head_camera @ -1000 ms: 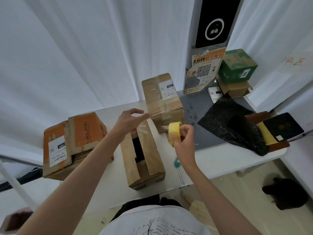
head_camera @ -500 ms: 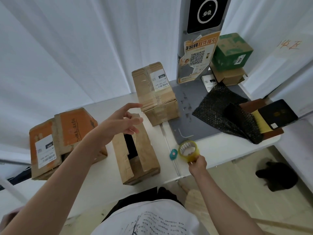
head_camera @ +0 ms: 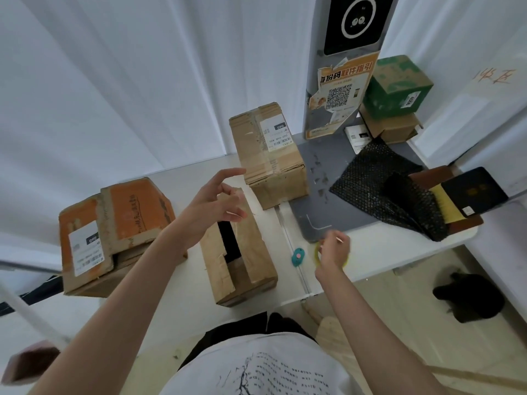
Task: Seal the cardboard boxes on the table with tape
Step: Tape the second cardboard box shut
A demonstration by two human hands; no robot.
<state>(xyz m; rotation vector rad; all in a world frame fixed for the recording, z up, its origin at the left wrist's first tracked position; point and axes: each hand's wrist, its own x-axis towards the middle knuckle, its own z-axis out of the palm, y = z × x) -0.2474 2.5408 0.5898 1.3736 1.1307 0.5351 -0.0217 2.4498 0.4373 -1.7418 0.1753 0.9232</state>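
A person is standing at a white tabletop [head_camera: 379, 252]. At frame centre, the left hand [head_camera: 216, 202] is hovering released, fingers spread, above an open cardboard box [head_camera: 242, 260] with its flaps apart. Right of centre, the right hand [head_camera: 333, 249] is covering a yellow tape roll [head_camera: 317, 252] lying on the tabletop; whether it is grasping is unclear. A teal cutter [head_camera: 298, 255] is lying just left of the roll.

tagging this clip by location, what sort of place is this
Probably a parcel pickup or courier station: labelled cardboard boxes sit on a white table, beside a scanner kiosk carrying a QR-code poster, with a tape roll ready for sealing.
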